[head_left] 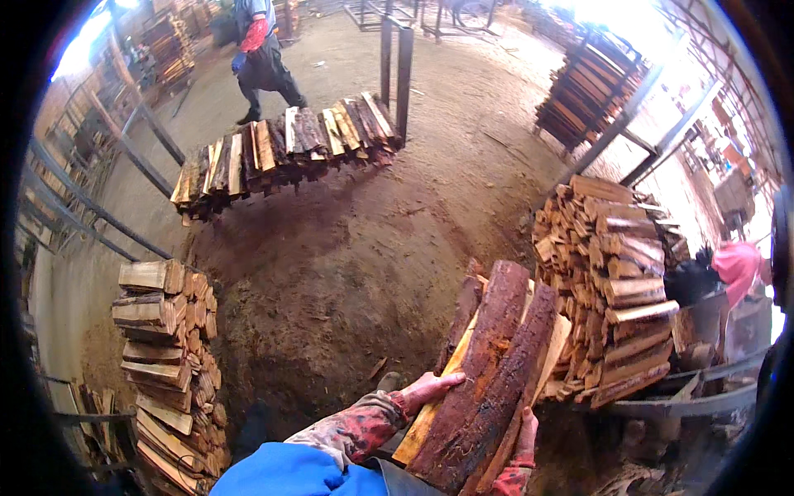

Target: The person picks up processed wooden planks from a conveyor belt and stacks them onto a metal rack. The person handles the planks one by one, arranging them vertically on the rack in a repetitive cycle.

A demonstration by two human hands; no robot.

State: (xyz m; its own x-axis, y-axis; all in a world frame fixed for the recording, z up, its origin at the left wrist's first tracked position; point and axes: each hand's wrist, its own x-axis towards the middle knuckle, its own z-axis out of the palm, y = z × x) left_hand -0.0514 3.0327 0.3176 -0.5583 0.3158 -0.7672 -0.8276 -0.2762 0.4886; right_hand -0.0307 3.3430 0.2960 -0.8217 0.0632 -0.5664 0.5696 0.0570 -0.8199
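A bundle of split firewood logs (488,364) lies between my two hands in front of me, bark side up, with pale split wood showing at the edges. My left hand (434,388) presses against the bundle's left side, its thumb resting on the bark. On the opposite side my right hand (527,434) grips the lower right edge; part of it is hidden behind the wood. Just beyond the bundle, to the right, rises a tall stack of split logs (616,281).
A log stack (165,355) stands at left. Ahead, a long low row of firewood (281,145) ends at metal posts (397,78). A person (269,58) walks behind it. A racked wood pile (587,91) stands far right; a pink-clad person (736,264) is near the right edge.
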